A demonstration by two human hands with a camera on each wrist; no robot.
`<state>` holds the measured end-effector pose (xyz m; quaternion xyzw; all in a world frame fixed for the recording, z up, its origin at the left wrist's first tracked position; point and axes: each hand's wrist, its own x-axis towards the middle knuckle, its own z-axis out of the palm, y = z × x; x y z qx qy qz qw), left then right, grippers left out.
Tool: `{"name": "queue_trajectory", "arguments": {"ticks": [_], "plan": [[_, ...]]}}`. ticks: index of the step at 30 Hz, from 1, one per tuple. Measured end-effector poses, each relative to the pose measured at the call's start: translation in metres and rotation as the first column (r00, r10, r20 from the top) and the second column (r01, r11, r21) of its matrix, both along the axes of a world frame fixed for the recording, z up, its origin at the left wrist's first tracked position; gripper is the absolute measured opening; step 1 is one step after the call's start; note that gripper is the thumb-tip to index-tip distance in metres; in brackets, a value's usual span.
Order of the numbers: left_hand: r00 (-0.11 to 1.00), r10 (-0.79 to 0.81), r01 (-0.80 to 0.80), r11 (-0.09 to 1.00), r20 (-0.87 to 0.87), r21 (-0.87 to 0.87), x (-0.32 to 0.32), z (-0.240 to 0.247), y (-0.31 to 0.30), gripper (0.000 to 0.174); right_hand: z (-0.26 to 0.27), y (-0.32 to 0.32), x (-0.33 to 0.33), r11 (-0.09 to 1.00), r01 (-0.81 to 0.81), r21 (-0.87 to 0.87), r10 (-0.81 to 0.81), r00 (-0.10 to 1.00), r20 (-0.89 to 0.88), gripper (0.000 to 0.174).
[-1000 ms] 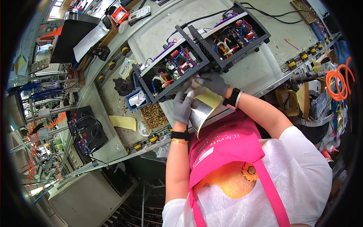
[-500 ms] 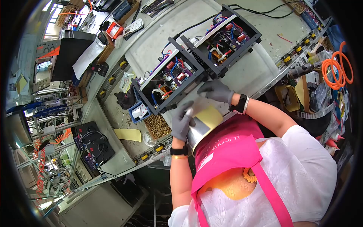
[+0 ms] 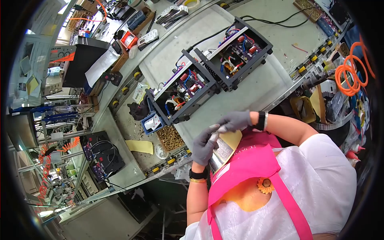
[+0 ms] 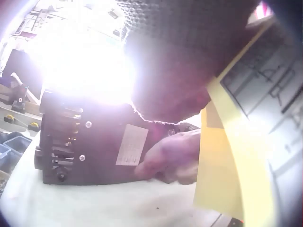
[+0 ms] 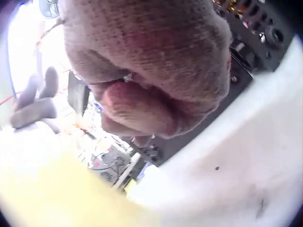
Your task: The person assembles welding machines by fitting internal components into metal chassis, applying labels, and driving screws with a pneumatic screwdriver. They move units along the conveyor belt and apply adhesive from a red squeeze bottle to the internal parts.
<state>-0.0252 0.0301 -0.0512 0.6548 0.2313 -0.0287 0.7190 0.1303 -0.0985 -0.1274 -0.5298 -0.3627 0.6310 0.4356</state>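
My gloved left hand (image 3: pixel 205 147) grips a yellow-backed sheet of silver printed labels (image 3: pixel 224 150) in front of the pink apron. In the left wrist view the sheet's yellow edge (image 4: pixel 220 165) curves down at the right. My gloved right hand (image 3: pixel 235 121) is at the sheet's upper edge, its fingertips close to the left thumb. Its fingers are curled in the right wrist view; I cannot tell if they pinch anything. Beyond the hands stands an open black-framed electronics unit (image 3: pixel 182 109) with wires and boards showing. A pale label (image 4: pixel 132 144) sits on a unit's dark panel.
A second open unit (image 3: pixel 240 52) adjoins the first on the grey worktop (image 3: pixel 256 94). A box of brass-coloured small parts (image 3: pixel 170 138), a blue bin (image 3: pixel 152 123) and a yellow sheet (image 3: pixel 140 147) lie to the left. An orange coiled hose (image 3: pixel 352 78) hangs at the right.
Both hands have drawn back from the unit's front panel toward the apron, with the label sheet in the left. The right hand first moved apart from the left, then came back beside it.
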Motion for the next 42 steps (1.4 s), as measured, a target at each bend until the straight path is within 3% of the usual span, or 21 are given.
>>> {"name": "queue_trajectory", "arguments": {"ticks": [1,2,4,5,8,9,12,16,17,20,23,25,28,32,34,37,38,39,40,42], "plan": [[0.999,-0.036,0.036,0.999,0.009,0.006,0.002,0.001,-0.001,0.033,0.006,-0.011,-0.002,0.991,0.024,0.131,-0.03,0.999,0.04,0.027],[0.996,-0.067,0.057,0.986,0.061,0.154,0.006,0.002,-0.004,0.036,0.01,-0.022,-0.003,0.964,0.045,0.261,-0.066,0.995,0.074,0.028],[0.977,-0.155,0.075,0.895,0.149,0.44,0.02,0.006,-0.013,0.041,0.028,-0.041,0.01,0.959,0.112,0.259,-0.197,0.923,0.33,0.025],[0.975,-0.202,0.122,0.845,0.098,0.521,0.026,0.018,-0.017,0.045,0.037,-0.05,0.018,0.954,0.149,0.261,-0.257,0.855,0.45,0.024],[0.943,-0.314,0.33,0.82,-0.113,0.467,0.031,0.017,-0.017,0.038,0.058,-0.075,0.038,0.928,0.188,0.321,-0.356,0.697,0.623,0.02],[0.919,-0.35,0.393,0.805,-0.18,0.444,0.034,0.017,-0.019,0.037,0.068,-0.08,0.036,0.835,0.289,0.469,-0.535,0.628,0.565,0.024],[0.96,-0.258,0.281,0.886,-0.111,0.37,0.041,0.018,-0.037,0.034,0.092,-0.092,0.027,0.631,0.319,0.707,-0.762,0.424,0.489,0.031],[0.977,-0.213,0.202,0.928,0.0,0.313,0.047,0.026,-0.068,0.03,0.087,-0.112,0.011,0.79,0.317,0.525,-0.576,0.678,0.457,0.03],[0.975,-0.222,0.206,0.923,0.011,0.323,0.05,0.025,-0.074,0.029,0.084,-0.113,0.008,0.768,0.36,0.53,-0.596,0.705,0.384,0.03],[0.972,-0.236,0.213,0.903,0.017,0.373,0.051,0.017,-0.083,0.028,0.084,-0.122,0.01,0.822,0.352,0.449,-0.536,0.746,0.396,0.029],[0.977,-0.214,0.196,0.913,0.009,0.358,0.055,0.016,-0.093,0.031,0.079,-0.129,0.016,0.816,0.313,0.487,-0.549,0.682,0.483,0.029],[0.986,-0.165,0.158,0.952,0.007,0.262,0.057,0.015,-0.096,0.032,0.08,-0.132,0.019,0.801,0.363,0.475,-0.568,0.712,0.413,0.029],[0.985,-0.169,0.151,0.938,0.029,0.312,0.06,0.013,-0.097,0.034,0.085,-0.134,0.02,0.782,0.415,0.466,-0.589,0.736,0.334,0.029],[0.982,-0.18,0.162,0.96,0.061,0.228,0.063,0.018,-0.102,0.038,0.075,-0.135,0.024,0.757,0.482,0.442,-0.628,0.725,0.284,0.03],[0.984,-0.155,0.139,0.977,0.092,0.16,0.065,0.013,-0.104,0.043,0.056,-0.135,0.028,0.734,0.604,0.311,-0.651,0.755,0.071,0.027],[0.958,0.004,-0.064,0.978,0.286,0.2,0.071,0.025,-0.109,0.053,0.053,-0.147,0.043,0.674,0.737,-0.041,-0.732,0.66,-0.169,0.022],[0.963,0.018,-0.065,0.984,0.27,0.168,0.07,0.027,-0.104,0.061,0.057,-0.151,0.051,0.638,0.748,-0.182,-0.768,0.602,-0.221,0.02],[0.948,0.094,-0.118,0.991,0.304,0.062,0.072,0.025,-0.1,0.058,0.065,-0.154,0.06,0.545,0.801,-0.248,-0.838,0.515,-0.182,0.02],[0.928,0.173,-0.168,0.985,0.33,-0.046,0.073,0.021,-0.095,0.055,0.061,-0.161,0.07,0.494,0.848,-0.193,-0.859,0.442,-0.26,0.021],[0.986,0.114,-0.135,0.976,0.125,0.172,0.077,0.023,-0.08,0.025,0.069,-0.172,0.084,0.417,0.905,-0.084,-0.889,0.387,-0.243,0.021]]}}
